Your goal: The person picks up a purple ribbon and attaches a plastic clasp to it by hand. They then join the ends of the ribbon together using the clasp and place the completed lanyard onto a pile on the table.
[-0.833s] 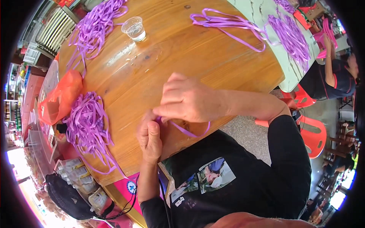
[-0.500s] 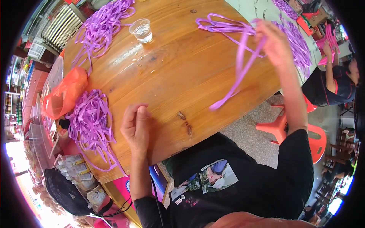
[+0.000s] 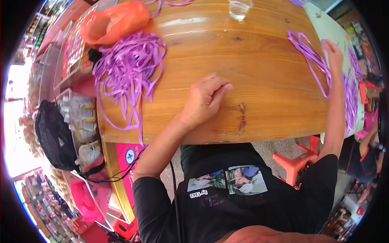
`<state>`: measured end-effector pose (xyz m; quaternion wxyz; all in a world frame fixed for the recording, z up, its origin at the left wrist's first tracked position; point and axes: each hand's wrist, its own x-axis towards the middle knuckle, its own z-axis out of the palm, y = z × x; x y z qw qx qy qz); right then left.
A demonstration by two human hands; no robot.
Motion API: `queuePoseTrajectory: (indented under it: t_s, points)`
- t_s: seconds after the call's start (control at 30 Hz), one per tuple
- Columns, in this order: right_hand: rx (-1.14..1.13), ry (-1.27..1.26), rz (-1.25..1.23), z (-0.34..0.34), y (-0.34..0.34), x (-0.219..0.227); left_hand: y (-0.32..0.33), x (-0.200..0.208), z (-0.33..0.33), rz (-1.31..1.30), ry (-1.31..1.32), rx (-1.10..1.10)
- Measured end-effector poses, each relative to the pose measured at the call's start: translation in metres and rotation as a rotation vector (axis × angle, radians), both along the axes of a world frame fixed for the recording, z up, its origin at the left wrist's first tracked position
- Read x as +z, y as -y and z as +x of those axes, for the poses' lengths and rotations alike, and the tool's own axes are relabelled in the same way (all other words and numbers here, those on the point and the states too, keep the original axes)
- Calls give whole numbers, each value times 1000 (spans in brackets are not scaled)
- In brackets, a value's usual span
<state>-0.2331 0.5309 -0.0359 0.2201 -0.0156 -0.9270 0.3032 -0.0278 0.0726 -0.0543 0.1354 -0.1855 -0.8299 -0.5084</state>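
My left hand [image 3: 206,99] hovers over the middle of the wooden table [image 3: 194,52], its fingers curled and the thumb pressed against them, with nothing visible in the grip. Stretched out to the far right, my right hand [image 3: 333,50] has its fingers drawn together at the table's right edge. Whatever is between them is too small to make out. Just left of it, looped purple ribbons [image 3: 310,54] lie on the wood, partly hidden behind my right forearm. A tangled heap of purple ribbon [image 3: 131,67] covers the left side, one strand hanging over the front edge.
An orange plastic bag [image 3: 121,22] sits behind the heap. A clear cup of water [image 3: 239,10] stands at the back. On the right, a pale table [image 3: 334,30] carries more purple ribbon [image 3: 349,97]. A red stool [image 3: 293,162] is below, and another person [image 3: 360,158] is at the far right.
My view has swung left. My right hand has moved farther right, and the strand that dangled from it no longer hangs over the wood. My left hand has come inward over the table.
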Motion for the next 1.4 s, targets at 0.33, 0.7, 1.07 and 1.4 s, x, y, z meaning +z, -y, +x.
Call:
queuePoseTrajectory:
  t_s: [0.33, 0.7, 1.07, 1.4]
  points:
    - [667, -173, 125, 55, 218, 30, 0, -2, 2, -53, -192, -59]
    - [1454, -319, 137, 118, 441, -3, 2, -12, 8, -164, -378, -358]
    - [1353, 327, -637, 106, 384, 45, 5, -13, 10, -275, -461, -332]
    - [1249, 411, -1098, 127, 262, 43, 21, 13, -3, -41, -653, 320]
